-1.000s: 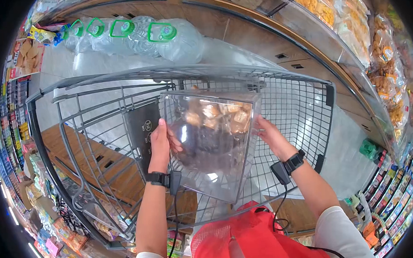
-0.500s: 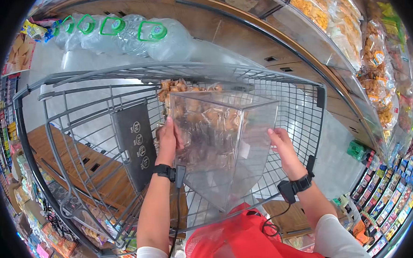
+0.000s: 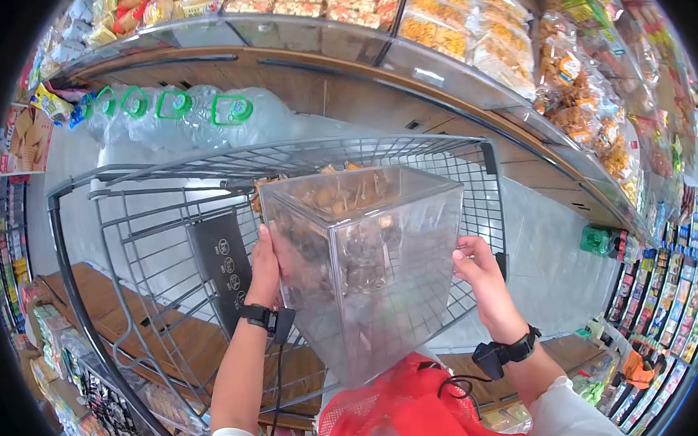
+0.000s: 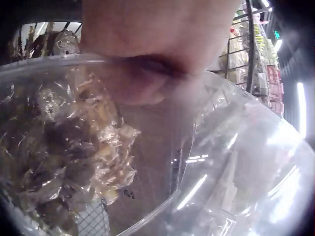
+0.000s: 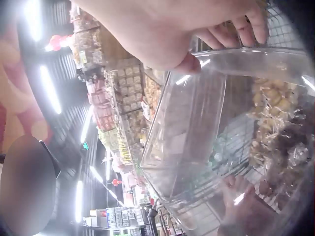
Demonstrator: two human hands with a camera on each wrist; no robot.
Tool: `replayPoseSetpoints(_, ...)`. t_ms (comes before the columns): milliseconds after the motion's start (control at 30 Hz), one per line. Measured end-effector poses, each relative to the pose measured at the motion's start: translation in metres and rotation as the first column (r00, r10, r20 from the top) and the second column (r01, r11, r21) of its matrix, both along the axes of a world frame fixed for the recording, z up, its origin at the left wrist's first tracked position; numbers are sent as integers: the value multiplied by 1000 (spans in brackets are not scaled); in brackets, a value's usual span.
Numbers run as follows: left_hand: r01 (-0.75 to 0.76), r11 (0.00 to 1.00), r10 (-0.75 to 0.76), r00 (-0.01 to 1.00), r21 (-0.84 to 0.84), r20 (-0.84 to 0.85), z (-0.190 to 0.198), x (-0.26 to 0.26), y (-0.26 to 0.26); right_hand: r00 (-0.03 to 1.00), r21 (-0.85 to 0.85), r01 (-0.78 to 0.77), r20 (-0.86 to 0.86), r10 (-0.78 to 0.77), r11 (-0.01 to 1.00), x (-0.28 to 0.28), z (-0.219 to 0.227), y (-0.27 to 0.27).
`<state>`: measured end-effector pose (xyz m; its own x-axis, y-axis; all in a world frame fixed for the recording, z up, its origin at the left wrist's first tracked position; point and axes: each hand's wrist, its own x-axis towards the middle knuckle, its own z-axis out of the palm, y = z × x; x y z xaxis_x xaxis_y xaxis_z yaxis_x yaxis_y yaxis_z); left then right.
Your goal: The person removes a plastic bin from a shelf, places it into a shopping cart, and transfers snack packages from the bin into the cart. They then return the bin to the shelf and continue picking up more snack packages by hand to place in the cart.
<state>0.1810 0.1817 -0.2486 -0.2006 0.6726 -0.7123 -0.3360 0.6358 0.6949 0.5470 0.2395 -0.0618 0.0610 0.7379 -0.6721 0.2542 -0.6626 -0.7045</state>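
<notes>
A large clear plastic box (image 3: 391,271) is held between both hands over a grey wire shopping cart (image 3: 62,233). My left hand (image 3: 264,262) grips its left side, thumb up along the wall; in the left wrist view that hand (image 4: 157,49) crosses the box's edge. At the right edge, my right hand (image 3: 482,278) pinches the box with bent fingers. The right wrist view has the thumb of this hand (image 5: 167,34) on one side of the rim and fingers beyond it. Brown wrapped snacks (image 4: 64,157) show through the clear walls; whether they lie inside is unclear.
Large bottles with green handles (image 3: 233,117) stand on the floor beyond the cart. Display bins of packaged snacks (image 3: 434,28) curve along the top and right. A dark panel (image 3: 223,264) hangs at the cart's left, and packed shelves (image 3: 677,295) stand at the right.
The box has turned and tilted between the hands, its near vertical edge shifting left. The right hand has moved lower and closed its fingers at the box's edge. More of the display bins shows.
</notes>
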Motion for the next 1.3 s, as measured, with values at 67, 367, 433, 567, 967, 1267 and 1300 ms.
replayPoseSetpoints(67, -56, 997, 52, 996, 56, 70, 10, 3, 2, 1000, 53, 28, -13, -27, 998, -2, 21, -7)
replayPoseSetpoints(367, -152, 958, -21, 808, 243, 588, 179, 24, -23, 992, 295, 39, -129, 0, 955, 43, 125, -40)
replayPoseSetpoints(433, -1, 963, -175, 757, 270, 629, 295, 51, -29, 987, 321, -18, -143, 68, 947, 55, 153, -35)
replayPoseSetpoints(567, -19, 842, -385, 681, 540, 624, 388, 79, -67, 900, 394, -105, -352, 256, 913, 88, 220, -22)
replayPoseSetpoints(967, -214, 627, 5, 963, 749, 271, 587, 388, -48, 721, 750, -376, -132, 680, 544, 347, 306, -76)
replayPoseSetpoints(1267, -427, 510, 182, 902, 747, 391, 569, 483, 58, 805, 823, -564, 529, 268, 70, 316, 359, -23)
replayPoseSetpoints(1300, -425, 494, 183, 904, 758, 388, 569, 490, 67, 802, 809, -583, 556, 219, 79, 320, 359, -8)
